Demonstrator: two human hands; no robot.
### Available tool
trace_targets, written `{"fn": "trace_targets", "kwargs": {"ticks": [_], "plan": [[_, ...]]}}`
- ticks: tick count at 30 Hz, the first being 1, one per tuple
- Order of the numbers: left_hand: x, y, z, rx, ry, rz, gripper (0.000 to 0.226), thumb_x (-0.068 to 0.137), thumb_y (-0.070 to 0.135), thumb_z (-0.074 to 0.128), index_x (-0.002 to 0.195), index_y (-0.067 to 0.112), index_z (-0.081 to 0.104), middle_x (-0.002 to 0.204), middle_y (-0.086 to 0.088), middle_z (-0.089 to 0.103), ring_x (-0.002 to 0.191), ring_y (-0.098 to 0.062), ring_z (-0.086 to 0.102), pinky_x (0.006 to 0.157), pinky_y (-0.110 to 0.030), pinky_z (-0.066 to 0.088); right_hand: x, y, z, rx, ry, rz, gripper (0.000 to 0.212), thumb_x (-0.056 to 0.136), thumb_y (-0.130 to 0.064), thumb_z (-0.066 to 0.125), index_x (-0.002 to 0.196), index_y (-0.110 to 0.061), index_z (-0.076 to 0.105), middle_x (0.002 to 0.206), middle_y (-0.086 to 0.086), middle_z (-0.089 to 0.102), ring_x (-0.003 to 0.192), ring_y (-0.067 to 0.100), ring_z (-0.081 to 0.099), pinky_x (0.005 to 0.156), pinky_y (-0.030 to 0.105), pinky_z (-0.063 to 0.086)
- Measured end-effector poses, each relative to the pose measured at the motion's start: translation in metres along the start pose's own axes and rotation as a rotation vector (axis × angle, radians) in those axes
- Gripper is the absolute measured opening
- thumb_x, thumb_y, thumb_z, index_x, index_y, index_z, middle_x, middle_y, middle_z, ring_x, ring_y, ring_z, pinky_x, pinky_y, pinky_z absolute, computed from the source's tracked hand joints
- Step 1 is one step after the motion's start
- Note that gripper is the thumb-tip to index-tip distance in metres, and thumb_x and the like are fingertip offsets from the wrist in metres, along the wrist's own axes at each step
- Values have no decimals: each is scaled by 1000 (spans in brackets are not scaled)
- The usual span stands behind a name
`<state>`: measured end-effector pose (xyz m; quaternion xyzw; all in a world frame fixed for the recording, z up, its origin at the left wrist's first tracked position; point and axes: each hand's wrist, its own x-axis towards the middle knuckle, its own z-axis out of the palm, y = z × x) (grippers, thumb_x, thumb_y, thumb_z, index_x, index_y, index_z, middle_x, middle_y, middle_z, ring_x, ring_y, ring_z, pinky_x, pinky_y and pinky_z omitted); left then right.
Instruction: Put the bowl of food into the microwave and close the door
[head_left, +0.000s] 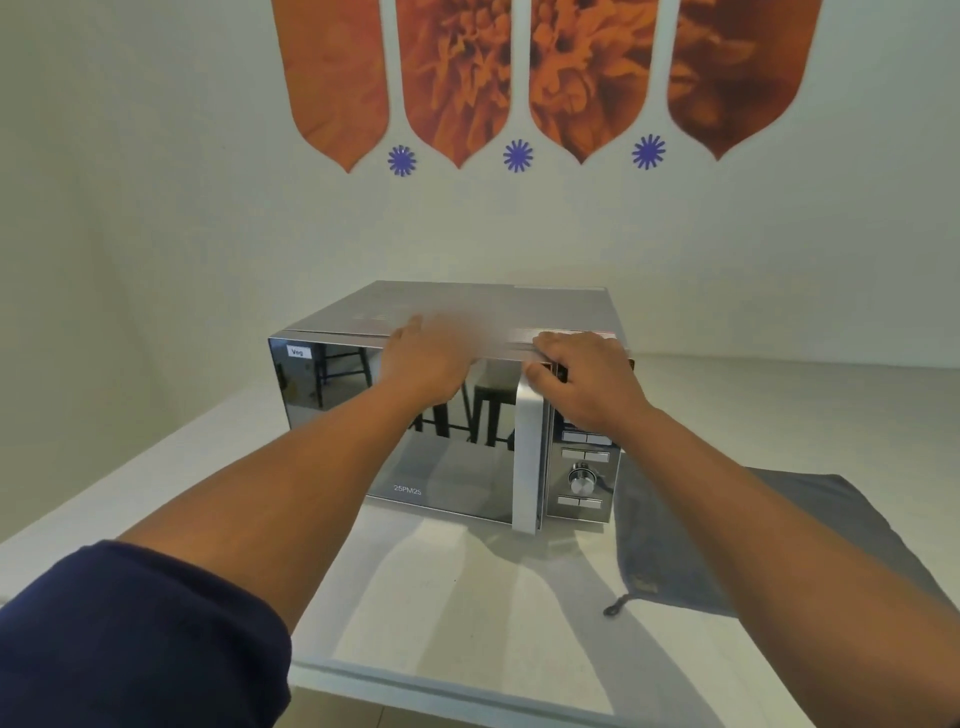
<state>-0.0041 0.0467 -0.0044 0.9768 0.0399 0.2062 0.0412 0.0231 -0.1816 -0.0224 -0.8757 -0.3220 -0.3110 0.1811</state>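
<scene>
A silver microwave (457, 467) with a mirrored door stands on the white counter (467, 587), its door shut. My left hand (423, 364) lies flat on the top front edge of the microwave, fingers spread over the top. My right hand (587, 382) rests at the top of the vertical door handle (527, 457), fingers curled around the handle's upper end beside the control panel (584, 478). No bowl of food is in view.
A grey cloth (691, 540) with a cord lies on the counter to the right of the microwave. The wall behind carries orange petal-shaped prints. The counter's front edge (467, 691) runs just below my forearms.
</scene>
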Motion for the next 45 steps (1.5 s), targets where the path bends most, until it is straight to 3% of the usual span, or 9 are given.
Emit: {"fn": "trace_targets", "kwargs": {"ticks": [1,3,7,9,16,33,40,45], "plan": [[-1,2,2,6,28,60,64,106,47,7,157,19,35,161,-4,39,152,-32,27,121,-49,25,-2,0,3,-22,-1,6,52,97,-56,37,115,-20,70,111,2,75,105,26,65,92,44,46],[-2,9,5,2,68,168,63,107,49,8,156,23,37,158,-1,44,151,-27,32,118,-46,30,-6,0,8,-28,-24,43,61,99,-55,35,140,-18,60,143,5,63,132,28,54,110,49,36],[-4,32,13,-8,116,394,59,107,50,15,155,26,40,155,3,49,147,-21,39,115,-41,35,-14,-5,19,-33,-11,101,63,105,-51,23,155,-19,43,161,2,43,152,20,30,120,43,18],[-5,37,17,-18,150,425,57,107,49,18,153,26,44,153,3,51,145,-19,42,115,-40,38,-18,-9,24,-50,26,135,62,107,-50,18,159,-20,35,166,-1,33,156,16,16,123,41,9],[0,37,25,-46,225,410,57,106,47,20,146,24,53,150,0,55,142,-19,48,113,-39,39,-17,-16,30,-111,58,209,63,106,-46,15,160,-18,31,169,0,27,157,16,11,123,37,4],[8,40,31,-47,222,390,57,107,46,19,147,24,53,151,1,53,142,-19,47,115,-39,38,-12,-24,31,-229,26,290,66,105,-44,11,158,-14,34,165,6,35,153,23,27,122,42,17],[5,42,29,-65,153,336,61,107,47,17,157,17,35,163,-4,35,152,-20,30,120,-39,27,-14,-27,22,-225,-35,280,64,105,-44,14,158,-14,35,163,6,39,150,23,34,120,42,21],[9,49,5,-152,199,356,65,106,47,18,162,14,16,170,-7,14,157,-21,11,125,-39,14,-3,-26,2,-177,2,240,64,106,-46,20,162,-16,24,170,5,24,153,21,28,119,45,26]]}}
